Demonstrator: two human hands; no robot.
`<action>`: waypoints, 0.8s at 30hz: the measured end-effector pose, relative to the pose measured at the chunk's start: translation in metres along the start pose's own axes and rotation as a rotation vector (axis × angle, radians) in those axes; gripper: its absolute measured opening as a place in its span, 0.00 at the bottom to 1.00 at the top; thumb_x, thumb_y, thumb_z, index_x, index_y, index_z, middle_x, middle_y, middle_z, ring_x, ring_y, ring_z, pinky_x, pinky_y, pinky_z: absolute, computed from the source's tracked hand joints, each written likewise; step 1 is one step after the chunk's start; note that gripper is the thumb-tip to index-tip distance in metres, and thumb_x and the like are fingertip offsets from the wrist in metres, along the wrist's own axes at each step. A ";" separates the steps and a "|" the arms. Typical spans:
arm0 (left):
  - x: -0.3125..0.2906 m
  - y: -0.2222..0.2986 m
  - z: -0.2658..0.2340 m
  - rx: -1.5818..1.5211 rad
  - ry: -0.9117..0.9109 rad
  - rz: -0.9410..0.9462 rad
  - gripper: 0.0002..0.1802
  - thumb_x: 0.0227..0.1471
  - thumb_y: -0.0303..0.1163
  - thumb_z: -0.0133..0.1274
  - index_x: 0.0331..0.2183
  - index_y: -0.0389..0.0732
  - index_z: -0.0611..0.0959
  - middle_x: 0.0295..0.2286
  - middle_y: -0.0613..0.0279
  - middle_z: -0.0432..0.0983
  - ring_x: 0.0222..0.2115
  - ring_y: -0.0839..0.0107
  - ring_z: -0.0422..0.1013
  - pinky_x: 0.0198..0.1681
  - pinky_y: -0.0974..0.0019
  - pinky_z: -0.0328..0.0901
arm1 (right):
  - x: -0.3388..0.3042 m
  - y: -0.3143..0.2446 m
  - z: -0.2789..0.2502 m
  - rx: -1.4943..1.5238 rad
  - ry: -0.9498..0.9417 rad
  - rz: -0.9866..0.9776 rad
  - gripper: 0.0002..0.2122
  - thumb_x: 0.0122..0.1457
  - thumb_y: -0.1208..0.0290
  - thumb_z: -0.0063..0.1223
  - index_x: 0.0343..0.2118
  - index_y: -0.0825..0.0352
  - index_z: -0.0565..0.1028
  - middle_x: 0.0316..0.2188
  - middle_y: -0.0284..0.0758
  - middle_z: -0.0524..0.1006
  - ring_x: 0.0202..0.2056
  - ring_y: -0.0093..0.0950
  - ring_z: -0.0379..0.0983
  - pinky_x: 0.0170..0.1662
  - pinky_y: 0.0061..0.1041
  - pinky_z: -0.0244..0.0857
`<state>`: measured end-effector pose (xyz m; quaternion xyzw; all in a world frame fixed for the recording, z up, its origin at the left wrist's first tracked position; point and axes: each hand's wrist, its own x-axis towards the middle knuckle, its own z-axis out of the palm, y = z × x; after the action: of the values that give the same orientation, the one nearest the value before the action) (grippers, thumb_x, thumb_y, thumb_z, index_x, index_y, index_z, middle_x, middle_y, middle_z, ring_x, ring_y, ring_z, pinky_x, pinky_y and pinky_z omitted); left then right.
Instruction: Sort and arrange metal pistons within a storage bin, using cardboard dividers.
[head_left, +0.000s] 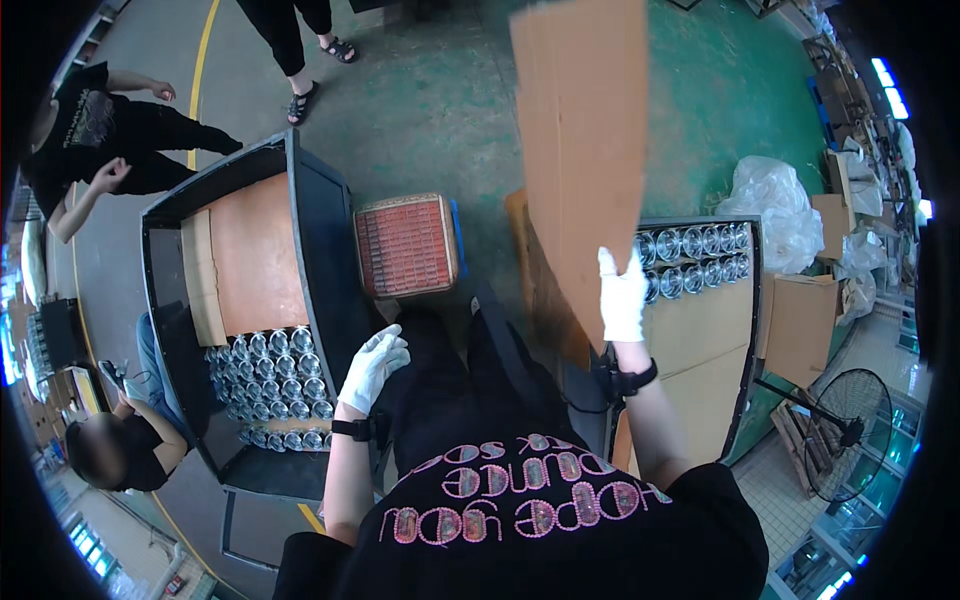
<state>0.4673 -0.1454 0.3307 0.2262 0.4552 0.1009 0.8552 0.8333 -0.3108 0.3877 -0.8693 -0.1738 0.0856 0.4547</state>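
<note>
My right hand (622, 300), in a white glove, grips the edge of a large brown cardboard sheet (585, 130). The sheet stands tilted upright, beside the near-left side of the right bin (756, 300). Rows of shiny round metal parts (697, 258) sit at that bin's far end, with flat cardboard around them. My left hand (374, 366), also gloved, hangs empty in front of my legs, its fingers loosely stretched. Near it stands a deep dark bin (335, 235), holding several rows of similar metal parts (275, 375) and a brown board (255, 255).
Between the bins sits a low square box with a red gridded top (405, 245). At right are clear plastic bags (775, 210), an open carton (800, 325) and a black fan (850, 432). Other people (95, 140) stand or crouch left and ahead.
</note>
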 end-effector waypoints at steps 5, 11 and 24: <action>-0.026 -0.018 0.000 0.083 0.083 0.030 0.22 0.58 0.37 0.52 0.50 0.37 0.72 0.35 0.60 0.76 0.34 0.68 0.75 0.42 0.64 0.71 | -0.013 0.101 0.025 -0.543 -0.180 0.069 0.19 0.61 0.59 0.47 0.53 0.61 0.68 0.33 0.50 0.78 0.32 0.48 0.76 0.37 0.44 0.69; -0.075 -0.022 -0.008 0.073 0.313 0.065 0.17 0.58 0.35 0.52 0.47 0.38 0.75 0.32 0.62 0.77 0.31 0.70 0.75 0.38 0.68 0.72 | -0.032 0.174 0.065 -0.496 -0.228 0.173 0.16 0.62 0.63 0.45 0.52 0.59 0.68 0.36 0.46 0.77 0.37 0.44 0.75 0.41 0.41 0.68; -0.095 -0.041 -0.009 0.043 0.298 0.012 0.20 0.57 0.39 0.52 0.48 0.39 0.74 0.35 0.63 0.75 0.35 0.68 0.73 0.42 0.66 0.69 | 0.054 0.192 0.062 -0.492 -0.162 -0.308 0.17 0.54 0.75 0.46 0.49 0.64 0.72 0.52 0.42 0.70 0.50 0.41 0.68 0.50 0.38 0.64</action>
<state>0.4044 -0.2151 0.3760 0.2298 0.5777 0.1287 0.7726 0.9072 -0.3441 0.1957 -0.9072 -0.3546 0.0399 0.2229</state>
